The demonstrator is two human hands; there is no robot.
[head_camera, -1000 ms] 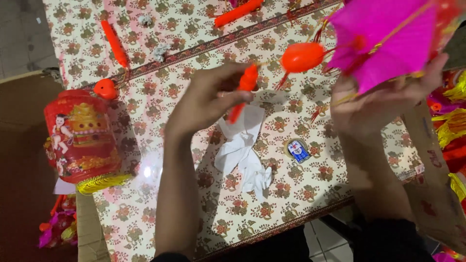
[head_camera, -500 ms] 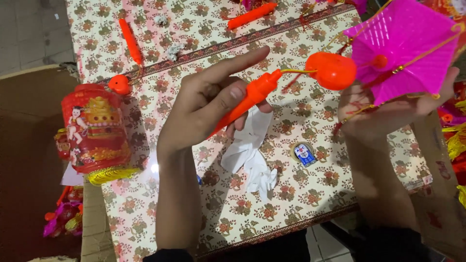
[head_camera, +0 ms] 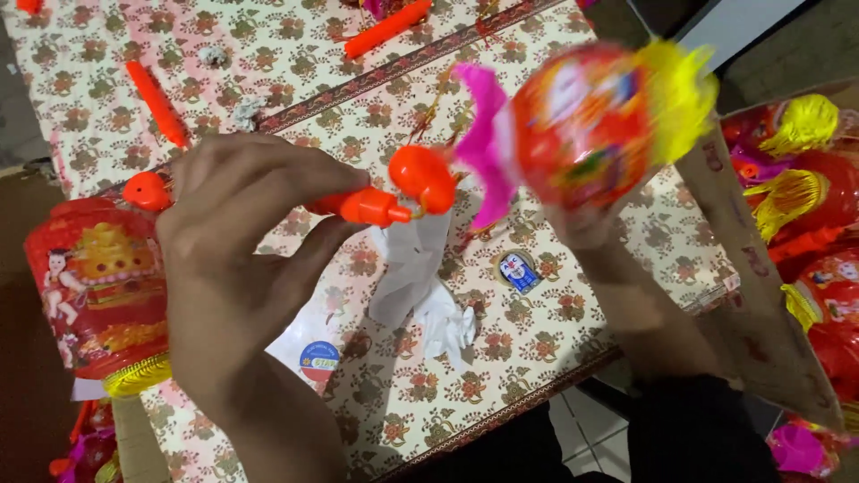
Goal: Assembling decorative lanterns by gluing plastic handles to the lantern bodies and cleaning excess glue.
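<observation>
Lantern (head_camera: 595,125) now turned sideways in right hand (head_camera: 582,224), orange handle (head_camera: 362,206) in left hand (head_camera: 237,259).

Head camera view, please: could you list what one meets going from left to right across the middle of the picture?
Red paper lantern → left hand → orange plastic handle → orange bulb holder → round lantern with pink and yellow fringe, held up by the right hand → cardboard box.

Motion-blurred paper lantern (head_camera: 595,125) (right hand mostly hidden beneath), red lanterns (head_camera: 828,250) cut off at right edge
</observation>
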